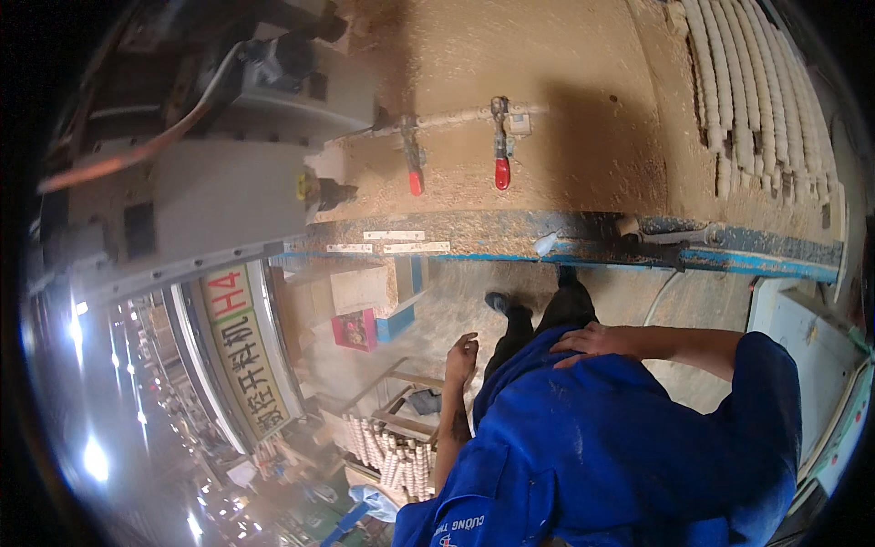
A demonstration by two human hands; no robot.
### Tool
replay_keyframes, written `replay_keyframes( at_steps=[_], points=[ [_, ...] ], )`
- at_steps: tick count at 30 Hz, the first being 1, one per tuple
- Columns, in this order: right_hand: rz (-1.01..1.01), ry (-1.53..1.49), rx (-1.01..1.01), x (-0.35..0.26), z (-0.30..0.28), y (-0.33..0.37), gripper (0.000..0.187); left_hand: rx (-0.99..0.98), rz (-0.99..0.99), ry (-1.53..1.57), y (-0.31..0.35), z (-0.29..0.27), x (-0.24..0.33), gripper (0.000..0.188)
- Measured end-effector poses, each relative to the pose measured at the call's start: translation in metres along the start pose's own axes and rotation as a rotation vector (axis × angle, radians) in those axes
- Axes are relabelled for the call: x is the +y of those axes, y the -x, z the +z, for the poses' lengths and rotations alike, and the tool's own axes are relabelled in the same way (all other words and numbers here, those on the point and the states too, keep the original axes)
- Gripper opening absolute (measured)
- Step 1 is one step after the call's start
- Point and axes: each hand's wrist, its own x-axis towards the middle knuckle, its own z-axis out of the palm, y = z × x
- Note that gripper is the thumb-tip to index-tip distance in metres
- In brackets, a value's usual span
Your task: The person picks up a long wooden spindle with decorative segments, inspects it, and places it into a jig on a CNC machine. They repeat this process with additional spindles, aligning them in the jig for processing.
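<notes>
I see a matt, wood-like board, gritty with sawdust; metal clamps end in glossy red handles, plastic by their look. The pale rods are rough, ribbed wood, the grey housing smooth painted metal, the blue jacket matt cloth.

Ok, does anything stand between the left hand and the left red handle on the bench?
Yes: the bench's front edge lies between the left hand and the left red handle, with pale strips lying along it. The hand seems lower than the benchtop, so that edge is likely the obstacle. Nothing visible covers the handle.
</notes>
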Motion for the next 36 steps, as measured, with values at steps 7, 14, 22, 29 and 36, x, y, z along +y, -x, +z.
replay_keyframes(
  at_steps=[7, 14, 22, 29, 36],
  points=[
    [0.089, 0.001, 0.049, -0.005, -0.006, 0.009, 0.061, -0.063, 0.077, -0.098, -0.028, 0.001, 0.003, 0.033],
    [0.156, -0.009, 0.242, -0.012, -0.005, 0.004, 0.055, -0.094, 0.172, -0.179, -0.058, -0.009, 0.002, 0.035],
    [0.140, 0.063, 0.400, 0.000, 0.020, -0.010, 0.061, -0.117, 0.418, -0.192, -0.101, -0.030, 0.031, 0.034],
    [0.144, 0.015, 0.406, -0.002, 0.015, -0.021, 0.064, -0.150, 0.195, -0.150, -0.100, -0.030, 0.015, 0.036],
    [0.205, 0.008, 0.290, 0.002, 0.009, -0.022, 0.065, -0.143, 0.137, -0.141, -0.090, -0.031, 0.002, 0.037]
  ],
)
